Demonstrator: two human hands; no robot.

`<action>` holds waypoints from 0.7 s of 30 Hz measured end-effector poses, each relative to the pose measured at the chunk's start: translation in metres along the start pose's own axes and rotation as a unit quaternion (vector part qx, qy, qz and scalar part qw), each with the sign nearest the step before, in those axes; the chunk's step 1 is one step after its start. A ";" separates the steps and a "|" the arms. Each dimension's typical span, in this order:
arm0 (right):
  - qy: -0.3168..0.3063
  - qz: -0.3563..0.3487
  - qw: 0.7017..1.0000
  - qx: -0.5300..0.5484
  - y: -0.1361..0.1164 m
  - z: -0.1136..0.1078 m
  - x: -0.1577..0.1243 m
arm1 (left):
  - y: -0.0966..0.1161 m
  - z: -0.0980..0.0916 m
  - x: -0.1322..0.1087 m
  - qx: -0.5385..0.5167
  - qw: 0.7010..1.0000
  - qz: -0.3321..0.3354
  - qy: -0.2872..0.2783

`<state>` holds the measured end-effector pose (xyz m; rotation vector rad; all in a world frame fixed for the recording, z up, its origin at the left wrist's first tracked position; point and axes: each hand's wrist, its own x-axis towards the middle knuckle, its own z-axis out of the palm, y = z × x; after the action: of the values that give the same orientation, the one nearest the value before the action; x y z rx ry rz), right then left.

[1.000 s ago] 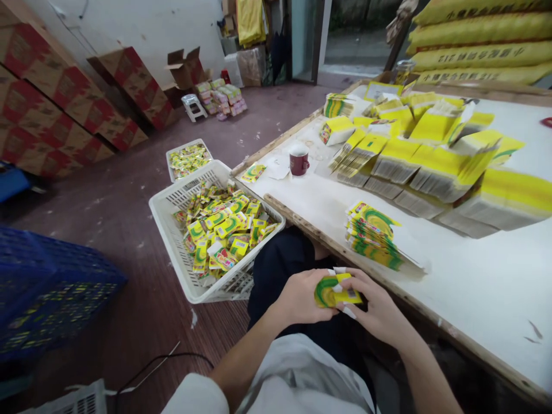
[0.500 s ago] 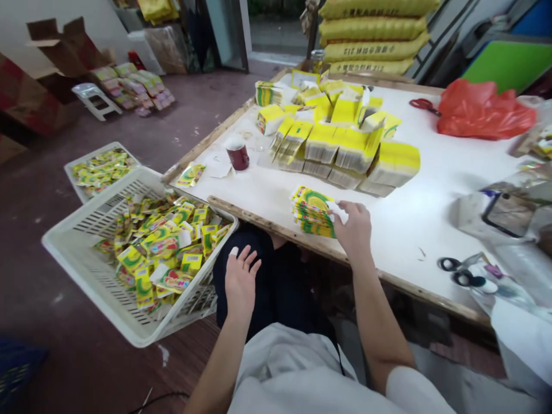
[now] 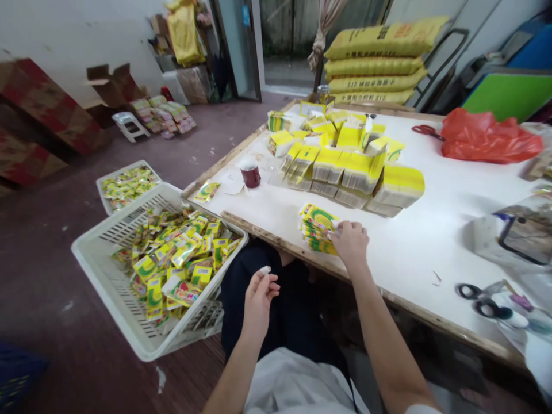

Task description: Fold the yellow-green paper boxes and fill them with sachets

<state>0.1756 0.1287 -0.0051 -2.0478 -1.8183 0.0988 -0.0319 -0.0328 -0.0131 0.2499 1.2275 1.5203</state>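
My right hand (image 3: pixel 351 244) rests on the near edge of the white table (image 3: pixel 414 247), fingers curled on the top of a small stack of yellow-green flat packets (image 3: pixel 317 227). My left hand (image 3: pixel 259 296) hovers over my dark lap, fingers loosely bent, holding nothing I can see; a white tape strip shows on a fingertip. To its left stands a white plastic basket (image 3: pixel 107 270) filled with folded yellow-green packets (image 3: pixel 181 253).
Rows of yellow flat cartons (image 3: pixel 357 167) and a dark red cup (image 3: pixel 250 172) sit on the table. A red plastic bag (image 3: pixel 487 138) and scissors (image 3: pixel 483 299) lie at the right. A second tray (image 3: pixel 125 184), cardboard boxes and yellow sacks (image 3: pixel 379 63) surround the floor.
A second ago both hands held one packet over my lap. It is gone from them; my right hand has reached the table stack and my left hand has curled slightly.
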 end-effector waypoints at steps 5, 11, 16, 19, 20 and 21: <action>-0.005 -0.037 0.999 -0.020 -0.003 0.004 0.003 | -0.003 -0.004 0.005 -0.004 1.000 0.004 0.004; -0.021 0.027 0.994 0.100 -0.005 -0.005 -0.002 | -0.004 -0.007 0.012 0.003 1.000 0.019 -0.019; 0.019 -0.076 0.960 0.268 -0.022 -0.024 -0.049 | -0.003 0.008 0.013 -0.044 0.993 0.080 -0.077; -0.140 -0.206 0.889 0.385 -0.044 -0.027 -0.096 | 0.000 0.022 0.011 -0.086 0.980 0.132 -0.123; -0.204 -0.214 0.855 0.425 -0.051 -0.026 -0.110 | 0.002 0.027 0.011 -0.096 0.977 0.138 -0.130; -0.243 -0.205 0.828 0.461 -0.057 -0.025 -0.123 | 0.004 0.031 0.010 -0.110 0.975 0.142 -0.131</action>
<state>0.1110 0.0077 0.0121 -0.9652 -1.8649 1.2076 -0.0162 -0.0071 -0.0009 0.4785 0.8328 1.7898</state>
